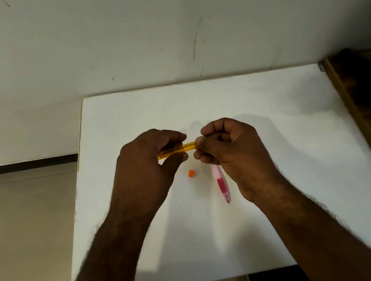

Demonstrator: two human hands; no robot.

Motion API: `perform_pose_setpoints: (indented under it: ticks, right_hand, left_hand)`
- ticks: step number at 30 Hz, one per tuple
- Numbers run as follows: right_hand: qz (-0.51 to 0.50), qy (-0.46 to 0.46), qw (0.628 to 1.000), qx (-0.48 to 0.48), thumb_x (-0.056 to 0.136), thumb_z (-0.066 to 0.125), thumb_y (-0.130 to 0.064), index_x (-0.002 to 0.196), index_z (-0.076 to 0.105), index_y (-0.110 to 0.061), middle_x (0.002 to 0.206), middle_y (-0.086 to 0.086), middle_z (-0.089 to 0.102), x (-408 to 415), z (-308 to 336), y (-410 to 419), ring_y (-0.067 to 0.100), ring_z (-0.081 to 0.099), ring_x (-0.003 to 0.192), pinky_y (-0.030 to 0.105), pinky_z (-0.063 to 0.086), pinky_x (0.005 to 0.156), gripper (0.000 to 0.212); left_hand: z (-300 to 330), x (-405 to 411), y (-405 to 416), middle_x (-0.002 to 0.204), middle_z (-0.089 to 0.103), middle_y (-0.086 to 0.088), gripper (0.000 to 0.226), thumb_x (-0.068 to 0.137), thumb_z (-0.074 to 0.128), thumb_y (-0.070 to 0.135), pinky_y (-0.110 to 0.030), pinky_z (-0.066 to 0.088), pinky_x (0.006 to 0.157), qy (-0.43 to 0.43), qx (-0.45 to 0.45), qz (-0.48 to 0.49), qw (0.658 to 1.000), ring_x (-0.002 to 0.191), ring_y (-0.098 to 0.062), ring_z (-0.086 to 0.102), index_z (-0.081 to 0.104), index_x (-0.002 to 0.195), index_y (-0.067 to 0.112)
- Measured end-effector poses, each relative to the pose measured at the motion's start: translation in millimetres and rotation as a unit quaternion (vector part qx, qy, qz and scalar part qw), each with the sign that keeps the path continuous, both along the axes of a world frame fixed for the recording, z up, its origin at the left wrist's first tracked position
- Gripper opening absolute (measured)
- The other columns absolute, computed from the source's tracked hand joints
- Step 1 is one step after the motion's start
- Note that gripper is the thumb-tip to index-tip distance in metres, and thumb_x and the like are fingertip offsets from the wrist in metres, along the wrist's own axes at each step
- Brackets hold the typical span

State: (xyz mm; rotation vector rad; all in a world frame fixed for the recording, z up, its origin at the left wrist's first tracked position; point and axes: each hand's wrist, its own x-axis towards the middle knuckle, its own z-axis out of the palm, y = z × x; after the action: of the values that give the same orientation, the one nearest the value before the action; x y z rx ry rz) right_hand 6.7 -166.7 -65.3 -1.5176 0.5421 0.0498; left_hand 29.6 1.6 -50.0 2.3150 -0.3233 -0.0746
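Where the two forearms come in from the near edge of the white flat table (269, 105), they angle inward, so both hands meet over its middle. A pink translucent plastic pen (222, 182) lies on the table just under the right wrist, tip pointing toward the person. To its left, apart from it, sits a small orange plastic piece (191, 173), perhaps a cap or end plug.

Above these, the left hand (150, 166) grips a translucent orange plastic pen barrel (181, 149) between curled fingers and thumb. The right hand (230, 148) is clenched, and its fingertips pinch the barrel's right end. The barrel is held off the table.

Its long axis runs left to right between the hands, rising slightly to the right. Most of its length sits in the left hand; only the end reaches the right. To my eye, whatever comes next, a pull or a twist at that end, has to follow that axis, with the left hand as the anchor. What the right fingers hold at the tip is hidden.

Beyond the table stands a pale scuffed wall (166, 36), and at the far right a brown wooden unit (360, 117).
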Motion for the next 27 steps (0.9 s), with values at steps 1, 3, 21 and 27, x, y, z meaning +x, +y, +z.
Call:
perform_pose_setpoints:
  ticks: [1, 3, 21, 27]
  right_hand:
    - [0.000, -0.001, 1.000, -0.004, 0.089, 0.075, -0.006, 0.094, 0.070, -0.013, 0.077, 0.002, 0.079, 0.2, -0.2, 0.4, 0.020, 0.079, 0.070, 0.024, 0.061, 0.065, 0.010]
    - [0.000, -0.006, 1.000, -0.016, 0.088, 0.077, -0.009, 0.094, 0.069, -0.014, 0.077, 0.004, 0.079, 0.7, -0.6, 0.4, 0.021, 0.079, 0.070, 0.028, 0.063, 0.068, 0.011]
    - [0.003, -0.060, 0.991, -0.119, 0.085, 0.078, -0.010, 0.095, 0.070, -0.024, 0.082, -0.006, 0.079, 0.9, 0.8, -7.4, 0.017, 0.077, 0.074, 0.040, 0.065, 0.073, 0.019]
    - [0.003, -0.061, 0.992, -0.109, 0.086, 0.080, -0.014, 0.095, 0.070, -0.022, 0.081, -0.008, 0.079, 1.3, 3.5, -8.4, 0.015, 0.077, 0.071, 0.032, 0.065, 0.068, 0.016]
  left_hand:
    - [-0.2, 0.0, 0.6, 0.097, 0.074, 0.012, 0.028, 0.081, 0.083, 0.018, -0.004, 0.041, 0.082, 0.000, -0.001, 0.000, 1.000, 0.084, 0.001, 0.064, 0.077, 0.108, 0.023]
    - [-0.4, 0.7, 1.1, 0.096, 0.073, 0.012, 0.028, 0.080, 0.083, 0.018, -0.002, 0.040, 0.080, -0.002, -0.001, 0.000, 1.000, 0.081, 0.005, 0.062, 0.077, 0.107, 0.023]
    - [-2.7, 1.9, -0.9, 0.093, 0.070, 0.019, 0.030, 0.079, 0.084, 0.016, 0.003, 0.038, 0.080, 0.011, -0.043, 0.014, 0.999, 0.094, 0.009, 0.061, 0.076, 0.107, 0.024]
    - [-3.0, 1.7, -1.0, 0.093, 0.070, 0.021, 0.029, 0.080, 0.083, 0.017, 0.002, 0.039, 0.080, 0.005, -0.047, 0.018, 0.999, 0.093, 0.008, 0.061, 0.076, 0.106, 0.026]
